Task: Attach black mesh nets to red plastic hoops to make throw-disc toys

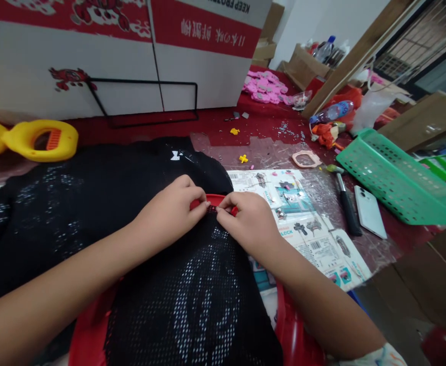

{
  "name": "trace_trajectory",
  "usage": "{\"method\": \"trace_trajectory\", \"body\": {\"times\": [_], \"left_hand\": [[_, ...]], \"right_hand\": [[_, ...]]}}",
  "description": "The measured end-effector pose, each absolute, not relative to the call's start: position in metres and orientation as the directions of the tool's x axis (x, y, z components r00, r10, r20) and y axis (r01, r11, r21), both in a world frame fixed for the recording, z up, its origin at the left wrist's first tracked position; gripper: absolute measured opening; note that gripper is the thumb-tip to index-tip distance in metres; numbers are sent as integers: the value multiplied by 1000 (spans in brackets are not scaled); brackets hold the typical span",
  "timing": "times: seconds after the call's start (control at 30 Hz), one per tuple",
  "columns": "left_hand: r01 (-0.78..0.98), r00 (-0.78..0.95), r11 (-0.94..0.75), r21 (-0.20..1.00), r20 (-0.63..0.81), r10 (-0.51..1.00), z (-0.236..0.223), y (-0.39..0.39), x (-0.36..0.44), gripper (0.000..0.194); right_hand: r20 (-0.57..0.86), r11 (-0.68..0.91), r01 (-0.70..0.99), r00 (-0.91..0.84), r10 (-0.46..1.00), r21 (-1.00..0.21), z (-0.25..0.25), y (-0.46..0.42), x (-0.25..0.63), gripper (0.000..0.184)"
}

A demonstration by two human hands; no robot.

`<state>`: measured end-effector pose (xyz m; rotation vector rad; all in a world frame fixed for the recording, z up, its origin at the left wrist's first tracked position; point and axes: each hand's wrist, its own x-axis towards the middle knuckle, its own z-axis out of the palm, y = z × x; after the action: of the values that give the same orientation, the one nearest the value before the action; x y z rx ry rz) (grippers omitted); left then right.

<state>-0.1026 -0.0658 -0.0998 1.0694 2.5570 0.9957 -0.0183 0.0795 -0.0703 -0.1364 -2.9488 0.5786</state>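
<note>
My left hand (179,207) and my right hand (248,218) meet near the middle, fingertips almost touching. Both pinch the edge of a black mesh fabric (147,300) that carries a pattern of shiny white dots. The fabric is draped over a red plastic piece (217,198), whose rim shows behind my fingers. Something small and red sticks out by my right fingers; its kind is unclear. More red plastic (88,330) shows below, on either side of the fabric. Another stretch of dark cloth (104,175) with glittering dots spreads to the left, under my left forearm.
A large white-and-red carton (203,66) stands behind a black wire frame (147,81). Yellow plastic handles (51,140) lie left. Rightward are printed cardboard (307,239), a hammer (348,206), a phone (370,211) and a green basket (394,178). Pink pieces (266,86) are heaped behind.
</note>
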Motion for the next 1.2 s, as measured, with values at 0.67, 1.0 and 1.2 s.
{"method": "trace_trajectory", "body": {"times": [0.67, 1.0, 1.2], "left_hand": [[629, -479, 325, 706, 23, 878, -80, -73, -111, 20], [591, -614, 482, 647, -27, 789, -87, -70, -110, 25], [621, -639, 527, 580, -14, 769, -85, -67, -104, 23]], "right_hand": [[176, 875, -229, -970, -168, -426, -61, 92, -5, 22], [291, 908, -332, -922, -255, -255, -65, 96, -9, 28], [283, 930, -306, -928, -245, -201, -68, 98, -11, 28]]}}
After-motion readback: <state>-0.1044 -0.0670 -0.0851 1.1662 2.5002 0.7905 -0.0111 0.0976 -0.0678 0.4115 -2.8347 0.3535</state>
